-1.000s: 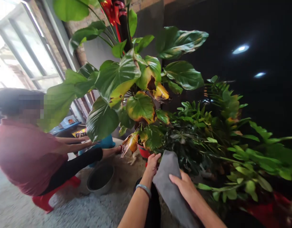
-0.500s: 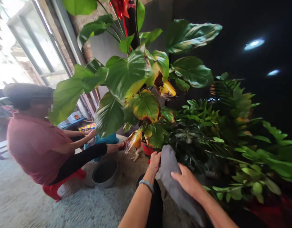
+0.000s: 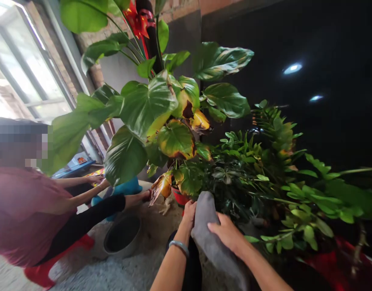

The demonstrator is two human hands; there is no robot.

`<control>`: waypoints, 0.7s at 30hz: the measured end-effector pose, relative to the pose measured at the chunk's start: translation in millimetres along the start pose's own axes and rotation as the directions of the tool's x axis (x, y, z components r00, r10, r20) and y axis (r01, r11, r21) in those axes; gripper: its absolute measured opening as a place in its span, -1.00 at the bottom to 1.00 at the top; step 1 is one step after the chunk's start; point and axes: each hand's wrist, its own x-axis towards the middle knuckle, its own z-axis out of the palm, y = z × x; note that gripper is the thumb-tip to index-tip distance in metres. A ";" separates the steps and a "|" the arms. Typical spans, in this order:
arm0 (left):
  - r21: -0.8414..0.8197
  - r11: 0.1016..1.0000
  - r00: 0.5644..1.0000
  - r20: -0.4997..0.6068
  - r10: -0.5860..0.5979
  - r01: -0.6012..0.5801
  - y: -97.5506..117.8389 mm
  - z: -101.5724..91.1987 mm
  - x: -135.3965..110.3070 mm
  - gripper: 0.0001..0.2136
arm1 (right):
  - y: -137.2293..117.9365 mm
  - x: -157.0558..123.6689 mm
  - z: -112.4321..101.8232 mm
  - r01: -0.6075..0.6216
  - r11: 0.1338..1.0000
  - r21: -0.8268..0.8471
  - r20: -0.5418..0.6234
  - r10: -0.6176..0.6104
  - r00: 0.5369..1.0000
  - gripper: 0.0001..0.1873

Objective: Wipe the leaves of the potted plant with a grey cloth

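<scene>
A grey cloth [image 3: 205, 226] hangs between my hands in front of the plants. My left hand [image 3: 188, 212] grips its upper left edge, fingers closed on the fabric. My right hand [image 3: 226, 234] lies on the cloth's right side and pinches it. Just beyond the cloth stands a large-leaved plant [image 3: 155, 109] with yellowing, brown-edged leaves in a red pot [image 3: 179, 197]. A bushy small-leaved plant [image 3: 264, 173] spreads to the right of my hands.
A person in a red shirt [image 3: 25, 210] crouches at the left, hands reaching toward a blue object [image 3: 128, 189]. A round metal basin [image 3: 122, 236] sits on the floor. A window [image 3: 19, 72] is at the upper left, a dark wall [image 3: 325, 60] behind the plants.
The view has swung slightly, shifting everything left and down. My hands have stayed on the grey cloth, with the right hand sliding a little along it. The crouching person has kept reaching.
</scene>
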 end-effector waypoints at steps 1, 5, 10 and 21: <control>-0.032 0.999 1.000 -0.010 0.013 -0.014 0.3 0.3 -0.3 -0.73 | 7.6 -13.5 -1.1 -0.023 1.000 0.016 0.035 0.023 0.999 -0.74; -0.132 0.991 1.000 -0.018 -0.008 0.005 2.8 3.4 -6.5 -0.68 | 2.8 -65.6 -34.0 -0.103 0.980 0.169 -0.003 0.105 0.994 -0.65; -0.158 0.984 0.997 -0.006 -0.082 0.080 9.5 13.6 -18.1 -0.58 | -40.6 -62.3 -94.8 -0.084 0.887 0.455 -0.380 0.278 0.882 -0.58; 0.015 0.989 0.940 0.308 -0.147 0.150 -2.6 44.4 -27.6 -0.68 | 23.4 -74.0 -50.2 -0.256 0.766 0.590 -0.182 0.435 0.882 -0.64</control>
